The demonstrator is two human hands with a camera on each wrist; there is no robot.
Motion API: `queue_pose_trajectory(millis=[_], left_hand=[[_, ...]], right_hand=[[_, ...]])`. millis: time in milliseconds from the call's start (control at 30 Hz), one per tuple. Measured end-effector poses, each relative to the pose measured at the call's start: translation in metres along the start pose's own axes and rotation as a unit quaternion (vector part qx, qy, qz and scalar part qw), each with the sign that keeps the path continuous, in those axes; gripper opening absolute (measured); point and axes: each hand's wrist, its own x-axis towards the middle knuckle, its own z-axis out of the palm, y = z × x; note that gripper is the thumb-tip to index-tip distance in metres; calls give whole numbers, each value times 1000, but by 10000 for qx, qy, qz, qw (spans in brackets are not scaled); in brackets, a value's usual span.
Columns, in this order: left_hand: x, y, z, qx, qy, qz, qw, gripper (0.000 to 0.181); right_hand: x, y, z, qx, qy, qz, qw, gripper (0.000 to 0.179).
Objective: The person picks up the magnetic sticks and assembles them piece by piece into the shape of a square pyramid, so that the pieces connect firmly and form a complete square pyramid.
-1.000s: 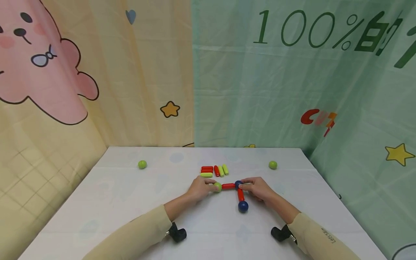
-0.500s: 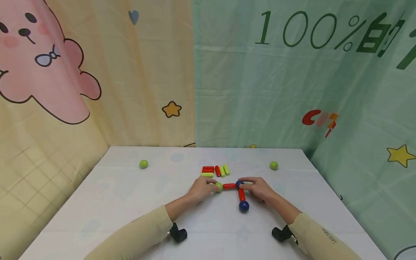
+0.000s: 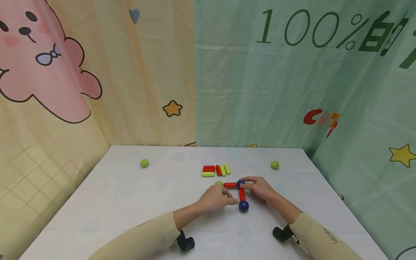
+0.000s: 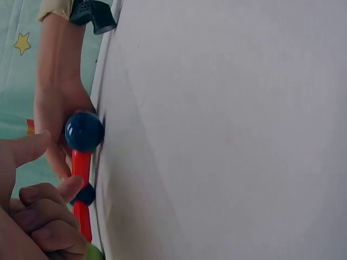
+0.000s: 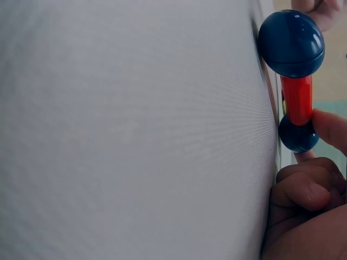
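Two red rods and several balls form an L on the table. One red rod runs from a green ball to a blue corner ball. From that corner the other red rod leads to a nearer blue ball. My right hand pinches the corner ball between thumb and index finger. My left hand is beside the nearer blue ball, thumb and index finger spread and the other fingers curled in. In the left wrist view a gap shows between the left fingertips and that ball.
Behind the L lie several loose red and yellow-green rods. One green ball sits at the far left of the white table, another green ball at the far right. Printed curtains stand behind and beside the table.
My left hand has let go of the green ball and moved right and nearer, to beside the front blue ball. My right hand keeps its pinch on the corner ball.
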Motion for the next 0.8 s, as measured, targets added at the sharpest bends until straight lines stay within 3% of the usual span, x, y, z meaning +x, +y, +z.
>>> queue_pose_trajectory(millis=[100,300,433,800], left_hand=[[-1,9,13,158,-182,-130,9996,34],[0,19,27,305,-90,17,9995,37],[0,20,29,350,-120,75,9993,36],[-10,14,23,428,-309,-161,9985,21]], right_hand=[[0,0,0,30,2,-36,10000,38],[1,-1,1,45,-93,-125,9999,36],[-2,-3,-1,-81,-47,-83,9999,36],[-20,-5,-9,-1059,178,-296,9938,25]])
